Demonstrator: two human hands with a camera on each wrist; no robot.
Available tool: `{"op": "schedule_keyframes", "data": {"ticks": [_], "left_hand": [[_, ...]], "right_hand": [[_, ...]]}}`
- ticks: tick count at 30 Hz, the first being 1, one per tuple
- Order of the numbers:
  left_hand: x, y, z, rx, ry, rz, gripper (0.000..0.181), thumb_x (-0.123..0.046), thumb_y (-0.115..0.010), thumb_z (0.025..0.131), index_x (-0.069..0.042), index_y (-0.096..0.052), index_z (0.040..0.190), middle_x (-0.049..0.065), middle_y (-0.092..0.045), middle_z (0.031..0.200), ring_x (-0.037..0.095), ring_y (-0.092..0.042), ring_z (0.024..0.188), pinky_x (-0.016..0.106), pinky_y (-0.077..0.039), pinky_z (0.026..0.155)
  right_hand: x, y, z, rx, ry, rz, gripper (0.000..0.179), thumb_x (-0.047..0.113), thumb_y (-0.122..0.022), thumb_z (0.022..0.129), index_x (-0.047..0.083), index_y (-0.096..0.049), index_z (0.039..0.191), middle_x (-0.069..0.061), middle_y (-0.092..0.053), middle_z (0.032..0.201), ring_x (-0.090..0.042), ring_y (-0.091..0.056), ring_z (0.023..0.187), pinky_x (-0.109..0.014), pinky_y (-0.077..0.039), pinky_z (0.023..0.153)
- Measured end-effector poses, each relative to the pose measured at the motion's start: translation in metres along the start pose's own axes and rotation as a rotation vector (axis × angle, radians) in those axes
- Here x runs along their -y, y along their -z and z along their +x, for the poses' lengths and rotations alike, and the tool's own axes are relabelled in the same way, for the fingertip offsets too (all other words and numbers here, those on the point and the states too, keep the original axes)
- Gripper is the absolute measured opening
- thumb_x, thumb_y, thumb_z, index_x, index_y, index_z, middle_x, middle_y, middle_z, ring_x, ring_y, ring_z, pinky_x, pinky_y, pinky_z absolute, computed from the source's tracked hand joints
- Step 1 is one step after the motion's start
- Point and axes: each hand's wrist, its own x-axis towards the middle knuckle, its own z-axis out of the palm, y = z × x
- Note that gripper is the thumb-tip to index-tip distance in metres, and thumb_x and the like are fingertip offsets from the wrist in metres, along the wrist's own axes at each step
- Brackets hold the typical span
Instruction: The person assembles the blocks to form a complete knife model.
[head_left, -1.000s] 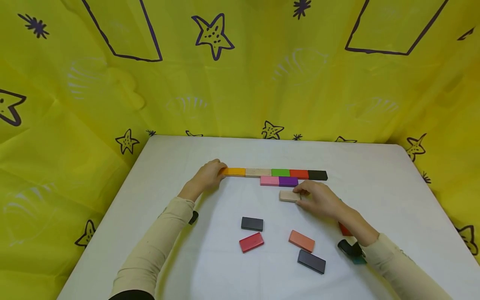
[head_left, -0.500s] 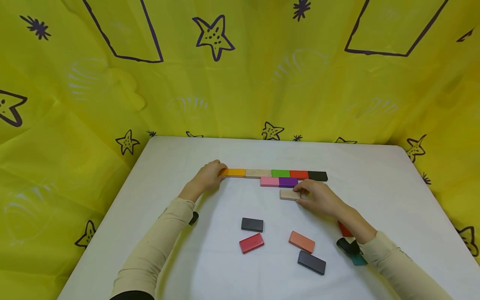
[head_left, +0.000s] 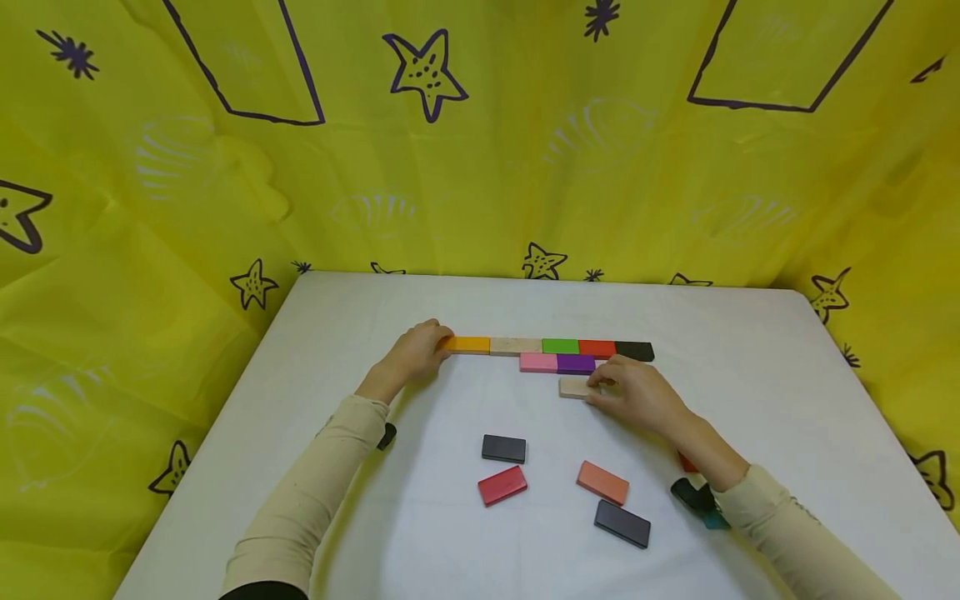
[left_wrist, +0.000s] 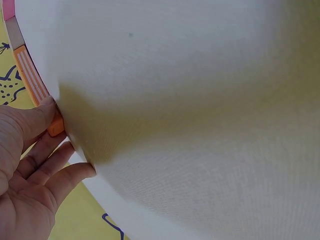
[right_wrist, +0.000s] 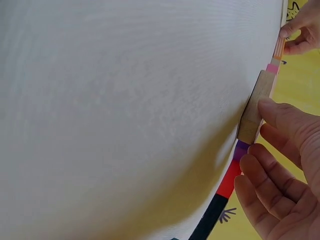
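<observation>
Hanging behind everything, a yellow cloth (head_left: 480,167) shows dark starfish drawings (head_left: 427,73); white table (head_left: 420,517) next. Toward its far edge, one flat row: orange block (head_left: 471,345), pale block (head_left: 516,346), green block (head_left: 560,346), red block (head_left: 597,349), black block (head_left: 634,351). Pink block (head_left: 538,362) and purple block (head_left: 576,363) sit just in front. Right hand (head_left: 637,393) pinches a plain wooden block (right_wrist: 255,110) around its right part, remaining fingers loosely extended; piece is just nearer the person than the purple one, can't tell if it touches the table. Left hand (head_left: 416,348) pinches the orange one's left end. Handling, judged by looks: light, stiff, not fragile; bare wood likely grips fine, painted faces maybe slicker. Best hold: thumb and finger across opposite long sides, close to one end. Loose nearer the person, lying flat: two dark grey blocks (head_left: 504,448), coral block (head_left: 602,482), crimson block (head_left: 502,486). Smallest marks: pale stripes (left_wrist: 33,75) along the orange side; no brand, label or readable writing visible.
</observation>
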Motion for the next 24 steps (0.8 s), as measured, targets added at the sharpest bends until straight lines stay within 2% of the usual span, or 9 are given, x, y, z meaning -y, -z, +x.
{"op": "schedule_keyframes", "data": {"ticks": [11, 24], "left_hand": [[-0.0017, 0.0003, -0.0005, 0.016, 0.024, -0.005, 0.028, -0.010, -0.067, 0.100, 0.002, -0.068, 0.125, 0.016, -0.065, 0.110, 0.028, -0.062, 0.096, 0.043, -0.054, 0.092], [-0.0013, 0.0004, 0.0002, 0.009, 0.014, -0.009, 0.028, -0.010, -0.067, 0.099, 0.002, -0.068, 0.124, 0.015, -0.065, 0.108, 0.027, -0.062, 0.094, 0.042, -0.054, 0.091]], "right_hand": [[-0.0001, -0.0023, 0.0036, -0.010, -0.011, -0.036, 0.018, 0.023, -0.085, 0.085, 0.011, -0.078, 0.097, -0.003, -0.069, 0.096, -0.018, -0.060, 0.085, -0.038, -0.053, 0.076], [0.0008, -0.0022, 0.0089, -0.005, -0.016, -0.061, 0.017, 0.023, -0.084, 0.086, 0.011, -0.078, 0.097, -0.003, -0.069, 0.094, -0.020, -0.061, 0.084, -0.039, -0.054, 0.074]]}}
